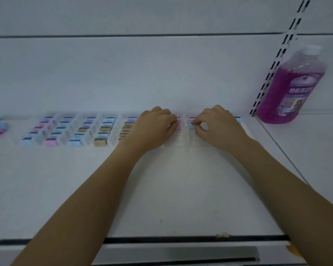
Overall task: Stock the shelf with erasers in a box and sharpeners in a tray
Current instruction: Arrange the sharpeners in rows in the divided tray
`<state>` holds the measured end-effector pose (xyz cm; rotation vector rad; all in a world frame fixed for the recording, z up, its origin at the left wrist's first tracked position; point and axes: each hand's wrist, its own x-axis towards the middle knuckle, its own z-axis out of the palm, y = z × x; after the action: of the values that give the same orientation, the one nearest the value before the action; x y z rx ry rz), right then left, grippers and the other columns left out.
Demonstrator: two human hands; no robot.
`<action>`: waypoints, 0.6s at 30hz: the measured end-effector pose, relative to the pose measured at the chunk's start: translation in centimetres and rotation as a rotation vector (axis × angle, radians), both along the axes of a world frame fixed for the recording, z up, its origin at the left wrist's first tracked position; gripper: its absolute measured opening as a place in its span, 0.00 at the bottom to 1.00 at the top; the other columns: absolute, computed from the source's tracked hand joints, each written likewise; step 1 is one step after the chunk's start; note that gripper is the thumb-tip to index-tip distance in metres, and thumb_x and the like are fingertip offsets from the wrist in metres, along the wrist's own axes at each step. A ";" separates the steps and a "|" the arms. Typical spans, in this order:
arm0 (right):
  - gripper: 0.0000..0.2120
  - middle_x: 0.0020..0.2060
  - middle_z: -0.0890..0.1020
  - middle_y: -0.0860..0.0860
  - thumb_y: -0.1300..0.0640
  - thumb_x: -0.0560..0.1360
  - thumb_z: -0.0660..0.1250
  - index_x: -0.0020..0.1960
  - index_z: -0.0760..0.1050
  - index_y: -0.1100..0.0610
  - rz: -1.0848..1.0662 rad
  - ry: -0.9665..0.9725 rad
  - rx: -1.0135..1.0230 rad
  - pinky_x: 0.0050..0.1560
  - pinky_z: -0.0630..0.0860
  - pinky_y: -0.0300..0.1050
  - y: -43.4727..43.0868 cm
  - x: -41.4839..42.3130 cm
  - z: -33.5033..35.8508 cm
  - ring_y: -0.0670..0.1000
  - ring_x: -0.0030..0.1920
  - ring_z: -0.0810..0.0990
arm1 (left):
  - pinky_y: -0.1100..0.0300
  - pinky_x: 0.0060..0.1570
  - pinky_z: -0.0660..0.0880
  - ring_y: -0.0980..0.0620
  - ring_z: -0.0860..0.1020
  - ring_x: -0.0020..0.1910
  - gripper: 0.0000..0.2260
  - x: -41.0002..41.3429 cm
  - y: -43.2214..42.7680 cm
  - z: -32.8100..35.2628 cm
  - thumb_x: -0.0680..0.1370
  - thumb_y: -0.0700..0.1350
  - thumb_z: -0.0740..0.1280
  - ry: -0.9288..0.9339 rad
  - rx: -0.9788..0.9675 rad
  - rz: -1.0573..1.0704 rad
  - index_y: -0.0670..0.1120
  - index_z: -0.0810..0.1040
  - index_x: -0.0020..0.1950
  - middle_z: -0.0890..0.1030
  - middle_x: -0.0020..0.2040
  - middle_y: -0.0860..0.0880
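Right hand [217,125] pinches the small blue plastic sharpener [191,125] just left of it, over the clear plastic tray [115,132] with front-to-back slots; left hand [154,127] curled alongside, grip unclear

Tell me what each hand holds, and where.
Right hand pinches a blue sharpener by its right end. Left hand curls over a pink sharpener; grip cannot be told.
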<state>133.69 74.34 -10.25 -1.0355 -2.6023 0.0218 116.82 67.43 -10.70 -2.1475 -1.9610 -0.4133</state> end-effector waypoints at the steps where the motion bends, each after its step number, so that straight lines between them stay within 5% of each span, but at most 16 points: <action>1: 0.13 0.53 0.81 0.52 0.56 0.76 0.59 0.56 0.79 0.55 0.002 -0.002 -0.005 0.53 0.70 0.51 0.0 0.0 0.0 0.56 0.53 0.72 | 0.54 0.46 0.66 0.45 0.73 0.53 0.17 0.1 0.0 0.0 0.80 0.50 0.52 -0.001 -0.010 -0.001 0.43 0.78 0.53 0.78 0.51 0.47; 18: 0.12 0.53 0.80 0.53 0.58 0.76 0.61 0.56 0.79 0.57 0.033 0.067 -0.048 0.54 0.70 0.51 0.4 0.2 -0.4 0.56 0.53 0.73 | 0.56 0.50 0.66 0.48 0.73 0.55 0.15 0.0 0.3 -0.2 0.80 0.48 0.55 -0.009 -0.008 -0.018 0.45 0.79 0.55 0.79 0.53 0.48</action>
<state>133.92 74.71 -10.68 -0.9901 -2.5700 0.1257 116.82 67.74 -10.91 -2.1733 -1.9531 -0.4193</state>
